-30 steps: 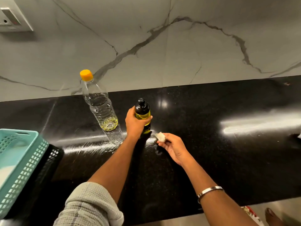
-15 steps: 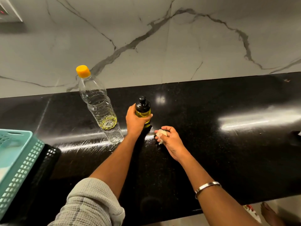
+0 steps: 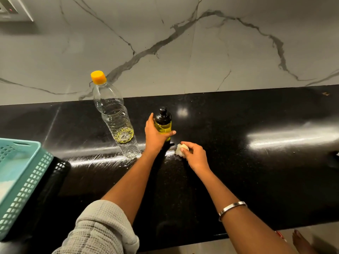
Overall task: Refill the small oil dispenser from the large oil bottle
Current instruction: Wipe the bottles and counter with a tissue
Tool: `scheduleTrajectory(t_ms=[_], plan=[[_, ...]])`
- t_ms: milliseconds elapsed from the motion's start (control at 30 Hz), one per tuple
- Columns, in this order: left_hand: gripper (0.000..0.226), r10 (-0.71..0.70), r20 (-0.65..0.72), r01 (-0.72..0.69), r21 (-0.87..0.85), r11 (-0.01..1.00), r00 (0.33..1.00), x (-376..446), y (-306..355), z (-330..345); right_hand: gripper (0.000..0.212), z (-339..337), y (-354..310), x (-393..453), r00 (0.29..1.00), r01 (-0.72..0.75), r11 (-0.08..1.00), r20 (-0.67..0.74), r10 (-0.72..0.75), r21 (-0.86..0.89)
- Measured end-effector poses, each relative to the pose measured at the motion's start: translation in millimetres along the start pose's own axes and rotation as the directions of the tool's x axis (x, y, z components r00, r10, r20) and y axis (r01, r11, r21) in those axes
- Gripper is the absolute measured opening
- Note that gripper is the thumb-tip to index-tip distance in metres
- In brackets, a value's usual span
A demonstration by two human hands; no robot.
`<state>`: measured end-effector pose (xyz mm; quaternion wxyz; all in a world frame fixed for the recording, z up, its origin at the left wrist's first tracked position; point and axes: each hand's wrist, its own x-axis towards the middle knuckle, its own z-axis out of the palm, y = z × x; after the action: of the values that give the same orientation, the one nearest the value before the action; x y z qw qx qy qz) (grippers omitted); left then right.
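Head view: left hand (image 3: 156, 136) around glassy dispenser (image 3: 162, 125), right hand (image 3: 194, 155) pinching crumpled wad (image 3: 180, 149).

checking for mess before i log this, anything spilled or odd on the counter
Nothing clearly spilled. The large oil bottle stands capped and upright, the left hand holds the small dispenser upright, and the right hand presses a crumpled white wad on the streaky counter.
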<state>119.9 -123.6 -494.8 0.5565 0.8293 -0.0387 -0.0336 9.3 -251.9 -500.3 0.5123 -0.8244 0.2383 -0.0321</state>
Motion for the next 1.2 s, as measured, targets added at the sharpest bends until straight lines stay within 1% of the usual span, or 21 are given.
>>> scheduleTrajectory(t_ms=[33, 67, 100, 133, 200, 233, 300, 400, 467, 500, 600, 633, 700, 833, 900, 967, 1033, 1067, 1100, 1133, 1200], plan=[[0.119, -0.02, 0.007, 0.02, 0.024, 0.999, 1.0, -4, -3, -2, 0.032, 1, -2, 0, 0.999, 0.045, 0.995, -0.016, -0.047, -0.093], [0.121, -0.027, 0.009, 0.026, 0.054, 0.998, 1.0, -9, -7, -4, 0.033, 2, -3, -1, 0.995, 0.093, 0.979, -0.026, -0.099, -0.18], [0.119, -0.025, 0.004, 0.024, 0.085, 0.996, 1.0, -15, -11, -7, 0.032, 4, -5, -3, 0.988, 0.137, 0.953, -0.031, -0.151, -0.269], [0.113, -0.014, -0.006, 0.014, 0.113, 0.993, 1.0, -23, -15, -10, 0.032, 6, -6, -4, 0.983, 0.157, 0.921, -0.036, -0.181, -0.357], [0.091, 0.035, -0.04, -0.028, 0.159, 0.987, 0.999, -38, -22, -19, 0.03, 10, -6, -9, 0.976, 0.16, 0.858, -0.051, -0.211, -0.489], [0.079, 0.069, -0.061, -0.057, 0.177, 0.983, 0.996, -47, -24, -24, 0.03, 12, -5, -12, 0.973, 0.169, 0.833, -0.044, -0.225, -0.527], [0.057, 0.142, -0.092, -0.118, 0.225, 0.967, 0.986, -65, -29, -39, 0.032, 16, -4, -17, 0.96, 0.235, 0.791, 0.004, -0.282, -0.565], [0.035, 0.215, -0.091, -0.177, 0.312, 0.933, 0.972, -89, -42, -62, 0.032, 21, -4, -22, 0.934, 0.328, 0.763, 0.068, -0.352, -0.558], [0.028, 0.224, -0.116, -0.165, 0.379, 0.911, 0.968, -106, -50, -82, 0.026, 27, -6, -28, 0.942, 0.322, 0.816, 0.073, -0.329, -0.48], [0.026, 0.223, -0.142, -0.146, 0.415, 0.898, 0.965, -113, -54, -91, 0.022, 31, -7, -31, 0.945, 0.318, 0.826, 0.081, -0.318, -0.465], [0.024, 0.179, -0.272, -0.012, 0.519, 0.855, 0.946, -136, -68, -128, 0.021, 56, -12, -42, 0.927, 0.371, 0.801, 0.14, -0.348, -0.471], [0.023, 0.161, -0.318, 0.039, 0.54, 0.841, 0.934, -143, -73, -142, 0.022, 68, -15, -48, 0.915, 0.4, 0.776, 0.158, -0.372, -0.489], [0.021, 0.127, -0.391, 0.125, 0.558, 0.821, 0.911, -154, -82, -166, 0.024, 90, -26, -62, 0.867, 0.492, 0.699, 0.219, -0.447, -0.52], [0.019, 0.091, -0.463, 0.203, 0.545, 0.814, 0.882, -172, -96, -199, 0.029, 139, -49, -94, 0.815, 0.578, 0.681, 0.363, -0.452, -0.45], [0.019, 0.076, -0.472, 0.214, 0.531, 0.82, 0.878, -177, -98, -207, 0.025, 162, -58, -110, 0.762, 0.641, 0.658, 0.426, -0.487, -0.394], [0.02, 0.083, -0.458, 0.205, 0.543, 0.814, 0.885, -178, -99, -210, 0.023, 179, -62, -126, 0.679, 0.725, 0.605, 0.488, -0.549, -0.329], [0.022, 0.097, -0.424, 0.185, 0.575, 0.797, 0.901, -177, -101, -210, 0.029, 183, -60, -134, 0.585, 0.808, 0.497, 0.533, -0.612, -0.316], [0.024, 0.108, -0.401, 0.167, 0.592, 0.789, 0.91, -176, -101, -210, 0.031, 179, -58, -134, 0.557, 0.83, 0.448, 0.533, -0.637, -0.332], [0.026, 0.117, -0.38, 0.15, 0.602, 0.784, 0.917, -175, -102, -208, 0.031, 172, -54, -131, 0.549, 0.836, 0.416, 0.513, -0.66, -0.358], [0.028, 0.121, -0.367, 0.138, 0.605, 0.784, 0.922, -175, -101, -206, 0.03, 163, -49, -124, 0.566, 0.821, 0.409, 0.478, -0.671, -0.398], [0.03, 0.115, -0.358, 0.131, 0.595, 0.793, 0.927, -174, -100, -201, 0.028, 140, -37, -105, 0.656, 0.743, 0.463, 0.391, -0.645, -0.483]])
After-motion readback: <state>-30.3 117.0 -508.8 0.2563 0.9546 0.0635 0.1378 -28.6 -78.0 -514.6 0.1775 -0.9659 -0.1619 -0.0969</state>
